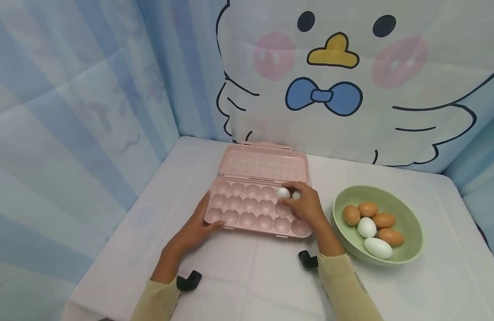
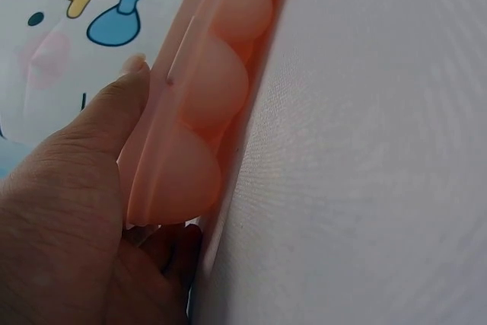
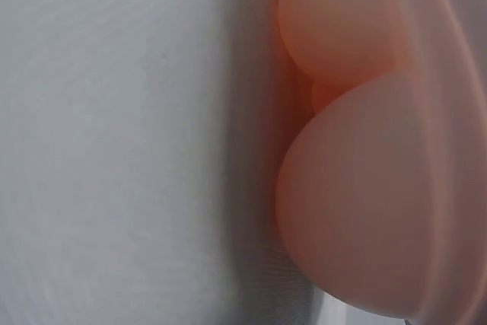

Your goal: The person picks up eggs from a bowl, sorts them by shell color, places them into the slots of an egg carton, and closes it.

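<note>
Nearest, two pale yellow sleeves reach in from the bottom edge, each wrist wearing a small black strap. The left hand (image 1: 196,229) lies with fingers mostly straight against the near left corner of the pink egg tray (image 1: 247,209), thumb along its rim, steadying it on the desk (image 1: 247,272). The right hand (image 1: 307,206) hovers over the tray's right end, fingers curled down around a white egg (image 1: 297,195) at a far-row cup. A second white egg (image 1: 282,193) sits just beside it to the left. The other visible cups look empty. The tray's lid (image 1: 263,162) lies open flat on the far side.

To the right, near the tray, a green bowl (image 1: 407,218) holds four brown eggs and two white ones.

Risk, as a judgement: the held egg could knock its neighbour or miss its cup and roll, if it goes down off-centre or the light tray slips.

The desk has a white creased cloth. Behind hang blue striped curtains and a cartoon chick backdrop (image 1: 331,67) with a blue bow.
</note>
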The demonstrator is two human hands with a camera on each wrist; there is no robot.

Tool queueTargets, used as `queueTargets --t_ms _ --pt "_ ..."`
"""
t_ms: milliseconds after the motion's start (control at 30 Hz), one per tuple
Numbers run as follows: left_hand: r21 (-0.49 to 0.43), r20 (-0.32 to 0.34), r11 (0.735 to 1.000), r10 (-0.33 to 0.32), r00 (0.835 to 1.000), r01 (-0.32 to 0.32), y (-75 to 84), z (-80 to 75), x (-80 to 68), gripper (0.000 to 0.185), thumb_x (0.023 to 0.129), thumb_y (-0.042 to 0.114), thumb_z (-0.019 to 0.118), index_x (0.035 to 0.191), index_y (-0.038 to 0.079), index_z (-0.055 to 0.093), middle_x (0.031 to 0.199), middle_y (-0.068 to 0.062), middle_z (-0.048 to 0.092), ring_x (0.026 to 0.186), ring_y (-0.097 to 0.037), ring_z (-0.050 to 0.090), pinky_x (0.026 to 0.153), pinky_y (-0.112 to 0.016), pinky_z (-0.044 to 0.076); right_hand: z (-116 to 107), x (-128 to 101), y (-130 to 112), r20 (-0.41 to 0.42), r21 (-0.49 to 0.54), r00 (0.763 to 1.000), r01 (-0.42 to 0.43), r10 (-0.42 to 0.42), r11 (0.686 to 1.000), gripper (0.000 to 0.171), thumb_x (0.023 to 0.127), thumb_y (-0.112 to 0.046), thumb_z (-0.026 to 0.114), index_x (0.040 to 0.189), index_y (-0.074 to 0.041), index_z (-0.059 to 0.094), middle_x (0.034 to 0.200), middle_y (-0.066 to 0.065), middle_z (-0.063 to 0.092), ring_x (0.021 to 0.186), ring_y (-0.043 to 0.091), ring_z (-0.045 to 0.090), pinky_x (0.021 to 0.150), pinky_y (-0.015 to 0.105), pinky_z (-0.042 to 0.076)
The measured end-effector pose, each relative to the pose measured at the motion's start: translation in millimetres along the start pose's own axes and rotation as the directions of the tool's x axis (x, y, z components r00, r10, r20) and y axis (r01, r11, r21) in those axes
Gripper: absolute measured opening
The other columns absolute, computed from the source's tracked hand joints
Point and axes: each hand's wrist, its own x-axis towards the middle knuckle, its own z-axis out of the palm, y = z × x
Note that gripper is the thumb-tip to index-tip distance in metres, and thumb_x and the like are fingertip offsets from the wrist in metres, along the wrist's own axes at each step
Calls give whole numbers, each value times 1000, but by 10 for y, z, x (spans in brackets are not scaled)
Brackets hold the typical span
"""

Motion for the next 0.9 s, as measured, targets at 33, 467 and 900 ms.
queueTargets --t_ms 33,467,900 --pt "-3 -1 1000 1 1000 -1 -3 -2 -1 107 96 41 74 168 25 -4 173 -4 3 157 -25 6 123 -53 13 3 -1 -6 0 3 1000 3 -3 1000 48 79 -7 90 125 -7 74 113 12 73 105 32 64 95 47 49" --pt "-11 0 1000 2 1000 -2 18 -6 -1 107 96 36 75 168 22 -3 173 -5 3 157 -27 6 123 -55 13 21 -2 -2 -1 -16 1000 -18 18 1000 48 82 -7 89 127 -7 73 113 13 71 105 31 64 95 46 49" --pt "-14 2 1000 7 1000 -7 33 -4 -5 106 96 37 74 168 22 -3 173 -5 3 157 -27 5 123 -55 12 -74 -67 -72 -35 3 998 47 -47 999 45 84 -8 87 127 -6 71 120 12 71 116 32 64 102 48 48"
